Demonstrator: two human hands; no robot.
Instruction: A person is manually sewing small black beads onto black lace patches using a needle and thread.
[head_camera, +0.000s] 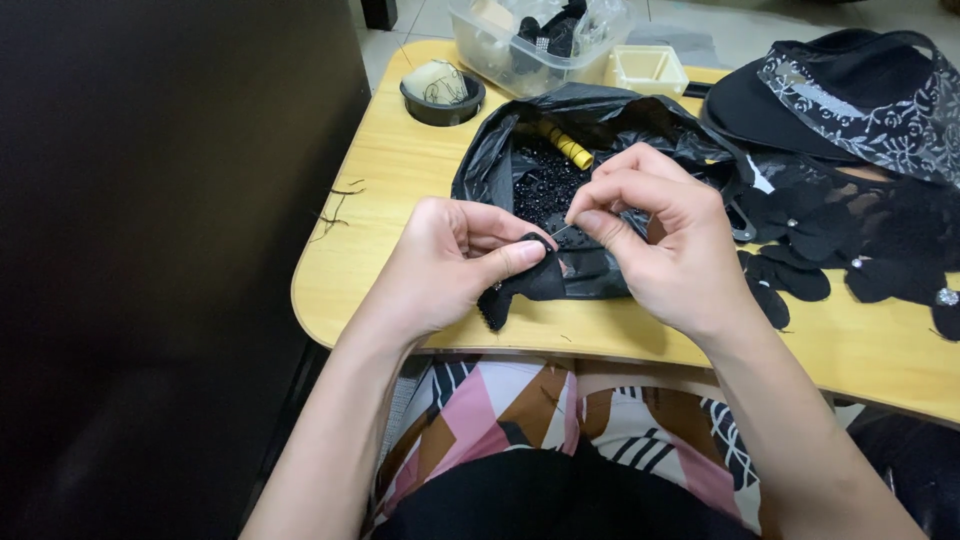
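My left hand (455, 262) pinches a small black fabric piece (520, 285) between thumb and forefinger, held just above the near edge of the counter (400, 180). My right hand (655, 235) is closed in a fine pinch on a needle (561, 231), its tip at the upper edge of the fabric. Judged step: a stitch in progress on the piece, needle at or entering the cloth. Directly behind lies an open black bag (590, 120) holding black beads (545, 185) and a yellow spool (568, 146). Finished-looking black flowers (810, 255) lie to the right, a hat (840, 95) beyond them. The next move calls for a steady left pinch and a short, controlled draw of the needle; thread is too fine to see.
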